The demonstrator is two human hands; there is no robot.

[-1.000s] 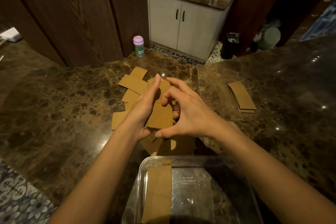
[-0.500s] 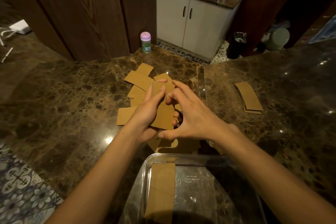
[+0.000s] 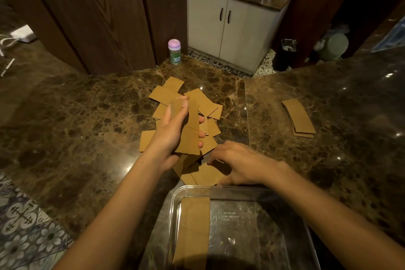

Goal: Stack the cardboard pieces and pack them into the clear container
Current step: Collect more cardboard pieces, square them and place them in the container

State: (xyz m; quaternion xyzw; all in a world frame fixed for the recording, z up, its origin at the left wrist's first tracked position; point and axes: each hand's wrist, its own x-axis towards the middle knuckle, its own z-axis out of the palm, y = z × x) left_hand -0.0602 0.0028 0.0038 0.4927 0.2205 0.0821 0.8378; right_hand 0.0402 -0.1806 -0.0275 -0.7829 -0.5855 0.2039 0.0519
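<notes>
Dropped right hand [image 3: 238,165] to a piece [image 3: 206,174] — hold unclear; clutching stack [image 3: 189,138] in left hand [image 3: 173,131] — add it squarely.

Left hand [image 3: 173,138] gripping cardboard stack [image 3: 189,132] at centre, right hand [image 3: 241,162] pinching loose piece [image 3: 208,174] at 5 o'clock, clear container [image 3: 241,189] at 6 o'clock
</notes>
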